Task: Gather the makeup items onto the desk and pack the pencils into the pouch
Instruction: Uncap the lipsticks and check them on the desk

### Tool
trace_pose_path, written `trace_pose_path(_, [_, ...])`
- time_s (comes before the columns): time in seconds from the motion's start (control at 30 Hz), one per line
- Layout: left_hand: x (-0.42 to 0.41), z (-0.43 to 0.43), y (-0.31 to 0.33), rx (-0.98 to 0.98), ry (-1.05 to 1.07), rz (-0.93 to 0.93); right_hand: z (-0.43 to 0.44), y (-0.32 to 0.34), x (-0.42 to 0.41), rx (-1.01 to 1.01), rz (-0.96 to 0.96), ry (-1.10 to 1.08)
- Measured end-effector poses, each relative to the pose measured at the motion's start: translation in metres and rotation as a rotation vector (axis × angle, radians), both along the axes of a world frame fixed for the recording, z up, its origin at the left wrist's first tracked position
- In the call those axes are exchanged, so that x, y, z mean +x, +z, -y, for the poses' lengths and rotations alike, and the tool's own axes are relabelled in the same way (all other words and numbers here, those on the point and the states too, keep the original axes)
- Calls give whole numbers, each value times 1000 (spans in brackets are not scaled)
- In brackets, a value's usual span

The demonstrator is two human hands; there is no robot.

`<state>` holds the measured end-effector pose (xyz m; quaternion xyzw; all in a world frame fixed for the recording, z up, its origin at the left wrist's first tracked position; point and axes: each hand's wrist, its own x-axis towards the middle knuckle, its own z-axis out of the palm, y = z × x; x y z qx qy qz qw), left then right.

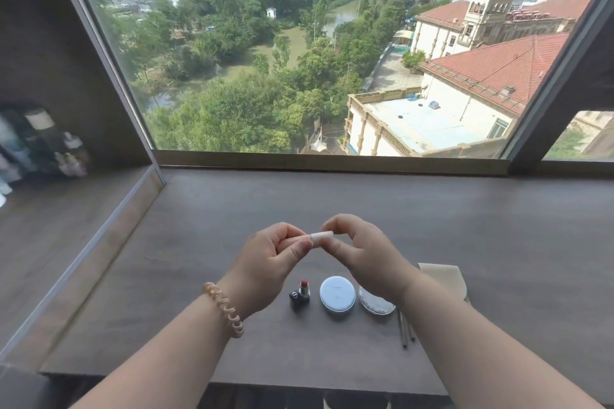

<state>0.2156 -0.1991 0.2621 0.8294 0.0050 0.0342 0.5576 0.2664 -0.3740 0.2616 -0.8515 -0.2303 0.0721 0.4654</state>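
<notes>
Hands, left (pixel 270 259) and right (pixel 363 254), pinch tube (pixel 321 236) over mid-desk (pixel 481 215).

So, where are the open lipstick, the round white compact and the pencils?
open lipstick (pixel 304 291): head view, on its tube under the red tip.
round white compact (pixel 337 293): head view, middle of its lid.
pencils (pixel 403 330): head view, on one shaft, midway along the part that shows.

Worktop (pixel 232 209): dark wood grain, matt, smooth.
Lipstick (pixel 301 292): glossy black case, waxy red bullet.
White compact (pixel 337 294): smooth plastic, satin sheen.
Clear-lidded compact (pixel 375 304): shiny, patterned lid.
Pouch (pixel 443 279): beige cloth, matt.
Pencils (pixel 403 329): slim, dull sheen.
Small white tube (pixel 321 237): smooth, matt, plastic-looking.
Coil bracelet (pixel 224 309): glossy translucent plastic.
</notes>
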Motion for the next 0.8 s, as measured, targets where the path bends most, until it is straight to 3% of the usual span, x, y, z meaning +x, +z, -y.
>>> trace_pose_path(0.23, [-3, -4, -6, -17, -5, -10, -5, 5, -1, -130, -10, -37])
trace_pose_path(0.37, [-4, -6, -7, 14, 37, 28, -2, 8, 2, -98, 33, 69])
trace_pose_path(0.5, [-4, -6, -12, 7, 44, -5, -7, 8, 2, -125, -57, 44])
trace_pose_path(0.8, [0, -13, -25, -14, 48, -50, -13, 3, 7, -135, -23, 81])
